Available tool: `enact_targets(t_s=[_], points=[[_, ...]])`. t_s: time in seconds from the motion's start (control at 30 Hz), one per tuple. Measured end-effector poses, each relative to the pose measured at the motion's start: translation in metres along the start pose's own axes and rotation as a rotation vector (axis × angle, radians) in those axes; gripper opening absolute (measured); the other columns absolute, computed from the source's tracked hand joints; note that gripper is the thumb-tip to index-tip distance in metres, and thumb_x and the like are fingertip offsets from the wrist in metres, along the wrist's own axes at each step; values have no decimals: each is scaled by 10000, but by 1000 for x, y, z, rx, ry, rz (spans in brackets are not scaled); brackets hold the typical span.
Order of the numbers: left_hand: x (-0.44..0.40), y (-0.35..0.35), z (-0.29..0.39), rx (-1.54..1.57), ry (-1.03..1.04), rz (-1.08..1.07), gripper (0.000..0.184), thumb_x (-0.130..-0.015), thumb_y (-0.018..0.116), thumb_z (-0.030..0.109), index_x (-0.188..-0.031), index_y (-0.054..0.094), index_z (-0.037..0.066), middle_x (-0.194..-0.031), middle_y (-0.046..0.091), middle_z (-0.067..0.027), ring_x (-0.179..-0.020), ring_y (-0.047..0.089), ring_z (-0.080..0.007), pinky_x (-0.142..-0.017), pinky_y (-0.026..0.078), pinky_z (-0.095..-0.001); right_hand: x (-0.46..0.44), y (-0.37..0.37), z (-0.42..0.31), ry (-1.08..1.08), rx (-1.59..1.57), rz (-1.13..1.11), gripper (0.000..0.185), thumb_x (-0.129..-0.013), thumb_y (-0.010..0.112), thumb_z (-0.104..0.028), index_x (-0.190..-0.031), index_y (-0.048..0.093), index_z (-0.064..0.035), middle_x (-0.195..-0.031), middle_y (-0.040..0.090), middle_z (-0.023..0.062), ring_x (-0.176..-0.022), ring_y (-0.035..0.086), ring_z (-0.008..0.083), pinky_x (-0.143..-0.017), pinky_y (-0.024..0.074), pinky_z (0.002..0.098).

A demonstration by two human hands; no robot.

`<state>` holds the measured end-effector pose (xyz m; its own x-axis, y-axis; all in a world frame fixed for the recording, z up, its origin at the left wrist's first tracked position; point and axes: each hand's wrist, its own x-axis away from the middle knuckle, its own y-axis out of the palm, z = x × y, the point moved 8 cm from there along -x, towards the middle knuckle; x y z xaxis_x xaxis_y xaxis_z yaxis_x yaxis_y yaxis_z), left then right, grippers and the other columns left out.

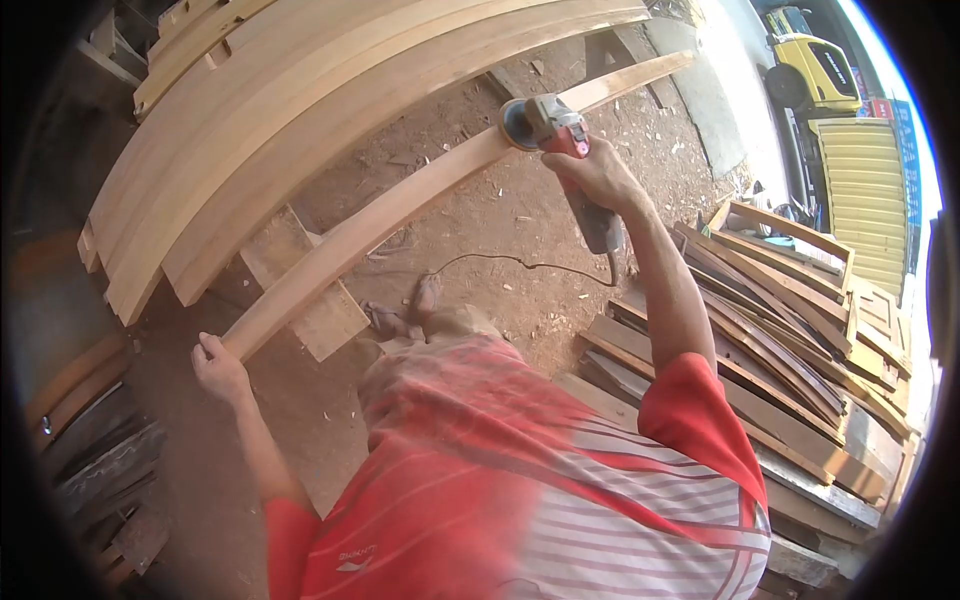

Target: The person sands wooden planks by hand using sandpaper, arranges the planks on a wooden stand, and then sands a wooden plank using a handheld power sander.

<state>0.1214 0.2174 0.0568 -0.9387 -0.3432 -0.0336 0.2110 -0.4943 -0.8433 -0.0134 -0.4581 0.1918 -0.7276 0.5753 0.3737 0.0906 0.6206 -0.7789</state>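
Dusty brown ground (480,215) underfoot, scattered with pale wood chips, with a yellow vehicle (818,72) off at the upper right. Across this ground, slanting from lower left to upper right: a long, slightly curved wooden piece (370,228). Left hand (221,372) curled round its lower-left end, fingers bent against the wood. Right hand (603,174) wrapped firmly around a red-and-grey power tool (571,140), with its round disc (518,125) over the upper stretch of the wood. Probably touching there, though hard to be sure from this angle. From the tool's rear, a thin cord (523,263) trailing over the ground toward the feet (425,292). Under the wooden piece, crosswise, a short flat board (333,325). Beyond, broad curved planks (290,110) side by side; to the right, a heap of timber (780,345), dark and pale lengths mixed.
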Motion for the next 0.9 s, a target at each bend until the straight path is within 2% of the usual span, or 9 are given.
enact_targets(t_s=[0.07, 0.17, 0.3, 0.4, 0.47, 0.6, 0.7, 0.83, 0.9], points=[[3, -7, 8, -27, 31, 10, 472, -1061, 527, 398, -900, 703, -8, -952, 694, -163, -885, 659, -373, -785, 494, -488, 14, 41, -17, -72, -29, -62, 571, -778, 764, -462, -1106, 734, 3, -917, 750, 164, -907, 734, 273, -837, 556, 395], [3, -8, 10, -3, 41, -32, 478, -1064, 523, 398, -890, 706, -7, -954, 699, -155, -880, 662, -362, -785, 495, -484, 23, 38, -53, -46, -62, -74, 578, -769, 772, -457, -1092, 730, 21, -912, 748, 164, -904, 734, 267, -835, 558, 394], [3, -11, 16, -30, 27, 20, 433, -1062, 542, 357, -890, 708, -4, -960, 699, -150, -892, 672, -356, -784, 504, -477, -34, -11, 23, 130, -18, 52, 659, -764, 761, -535, -1081, 753, 43, -941, 754, 165, -921, 731, 263, -812, 560, 390], [0, -5, 5, -20, 63, 37, 411, -1058, 562, 343, -884, 705, -1, -957, 697, -148, -892, 673, -351, -785, 507, -471, -24, -29, 22, 211, 35, 97, 697, -767, 750, -555, -1103, 756, 55, -998, 755, 178, -946, 729, 271, -814, 563, 389], [1, -5, 4, 9, 69, 52, 413, -1057, 567, 345, -877, 700, -3, -948, 693, -150, -884, 668, -352, -781, 503, -475, -5, -1, -8, 91, 59, 13, 701, -772, 757, -533, -1126, 737, 72, -1017, 758, 178, -966, 734, 277, -828, 569, 396], [1, -2, -1, 124, 29, 23, 423, -1056, 574, 352, -863, 686, -7, -920, 682, -156, -867, 661, -356, -772, 499, -485, 64, 90, -106, -24, -25, -212, 681, -769, 782, -501, -1133, 695, 68, -1016, 741, 272, -1012, 746, 368, -888, 575, 443], [-2, -2, -1, 60, 41, -23, 440, -1061, 559, 368, -871, 689, -7, -928, 682, -157, -873, 663, -356, -776, 505, -483, 76, 126, -117, -125, 147, -170, 680, -760, 786, -507, -1113, 689, 66, -986, 737, 285, -988, 750, 383, -882, 576, 448], [4, -12, 11, -39, -13, -79, 464, -1068, 537, 385, -885, 693, -11, -944, 686, -154, -890, 667, -358, -786, 510, -480, 60, 111, -105, -63, 26, -203, 680, -753, 788, -485, -1117, 681, 79, -928, 750, 231, -948, 762, 332, -848, 576, 435], [3, -12, 15, -18, 27, -38, 489, -1074, 514, 397, -883, 697, -15, -956, 688, -152, -899, 667, -359, -794, 510, -485, 34, 74, -73, -40, -18, -98, 614, -765, 763, -453, -1101, 713, 58, -907, 749, 175, -871, 748, 262, -795, 571, 393]])
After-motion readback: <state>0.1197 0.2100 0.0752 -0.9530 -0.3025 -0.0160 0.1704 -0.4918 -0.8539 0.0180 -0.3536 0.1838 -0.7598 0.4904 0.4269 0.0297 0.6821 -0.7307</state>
